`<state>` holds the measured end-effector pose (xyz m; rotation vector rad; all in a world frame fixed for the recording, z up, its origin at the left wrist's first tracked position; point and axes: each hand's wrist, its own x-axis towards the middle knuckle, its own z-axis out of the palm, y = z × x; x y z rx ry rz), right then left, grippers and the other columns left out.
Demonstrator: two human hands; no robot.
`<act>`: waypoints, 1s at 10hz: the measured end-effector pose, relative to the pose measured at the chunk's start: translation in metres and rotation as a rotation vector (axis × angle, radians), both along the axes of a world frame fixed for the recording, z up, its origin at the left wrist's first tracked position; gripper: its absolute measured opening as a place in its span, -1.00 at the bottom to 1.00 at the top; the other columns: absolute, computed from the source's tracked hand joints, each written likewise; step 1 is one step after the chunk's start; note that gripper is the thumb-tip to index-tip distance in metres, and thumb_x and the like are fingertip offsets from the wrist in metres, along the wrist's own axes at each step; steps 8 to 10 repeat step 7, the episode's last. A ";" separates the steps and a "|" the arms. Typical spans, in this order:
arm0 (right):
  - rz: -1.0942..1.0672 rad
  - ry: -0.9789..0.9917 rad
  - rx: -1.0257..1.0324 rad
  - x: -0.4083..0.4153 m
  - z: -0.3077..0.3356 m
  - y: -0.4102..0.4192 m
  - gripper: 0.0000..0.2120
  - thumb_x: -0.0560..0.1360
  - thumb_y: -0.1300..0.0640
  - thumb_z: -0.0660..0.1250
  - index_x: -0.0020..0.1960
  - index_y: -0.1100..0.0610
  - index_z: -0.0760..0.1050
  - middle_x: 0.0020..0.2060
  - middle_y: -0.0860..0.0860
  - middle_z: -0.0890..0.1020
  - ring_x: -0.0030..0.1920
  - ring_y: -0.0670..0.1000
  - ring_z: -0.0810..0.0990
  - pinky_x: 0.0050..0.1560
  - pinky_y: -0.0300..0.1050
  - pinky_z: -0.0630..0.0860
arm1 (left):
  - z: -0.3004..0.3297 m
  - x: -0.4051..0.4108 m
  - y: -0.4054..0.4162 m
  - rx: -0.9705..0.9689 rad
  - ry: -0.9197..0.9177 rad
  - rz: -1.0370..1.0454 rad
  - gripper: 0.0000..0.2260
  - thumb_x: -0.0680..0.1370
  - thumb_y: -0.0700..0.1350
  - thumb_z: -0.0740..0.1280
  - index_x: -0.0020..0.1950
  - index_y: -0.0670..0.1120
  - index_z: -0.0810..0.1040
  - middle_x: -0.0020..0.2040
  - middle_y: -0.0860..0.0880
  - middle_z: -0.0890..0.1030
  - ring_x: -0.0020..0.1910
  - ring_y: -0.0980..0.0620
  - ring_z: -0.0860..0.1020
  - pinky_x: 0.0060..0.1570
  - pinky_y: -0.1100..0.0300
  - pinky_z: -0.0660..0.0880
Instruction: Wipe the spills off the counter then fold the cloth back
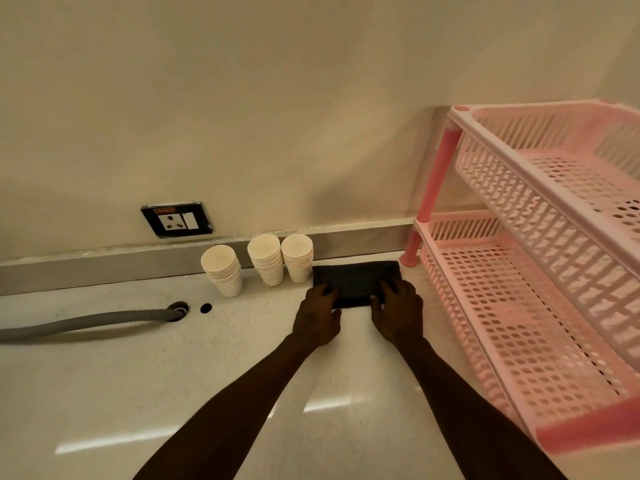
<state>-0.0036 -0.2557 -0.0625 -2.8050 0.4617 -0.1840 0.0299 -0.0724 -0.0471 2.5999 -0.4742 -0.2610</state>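
dark cloth (356, 278) under left hand (317, 318) and right hand (398, 315), palms down.

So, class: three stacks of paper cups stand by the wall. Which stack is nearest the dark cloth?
The rightmost stack: it stands right beside the dark cloth's left edge, while the other two stand farther left.

Paper cups (265, 259), pink rack (540, 258), grey hose (86, 320).
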 end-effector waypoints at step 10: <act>0.421 -0.343 0.004 -0.045 0.156 0.139 -0.34 0.67 -0.07 0.15 0.64 0.19 0.01 0.63 0.19 0.08 0.64 0.16 -0.01 0.62 0.09 0.03 | 0.141 -0.050 0.186 -0.068 -0.449 0.105 -0.41 0.59 0.09 0.34 0.56 -0.11 0.32 0.54 -0.13 0.38 0.57 -0.12 0.27 0.49 -0.03 0.34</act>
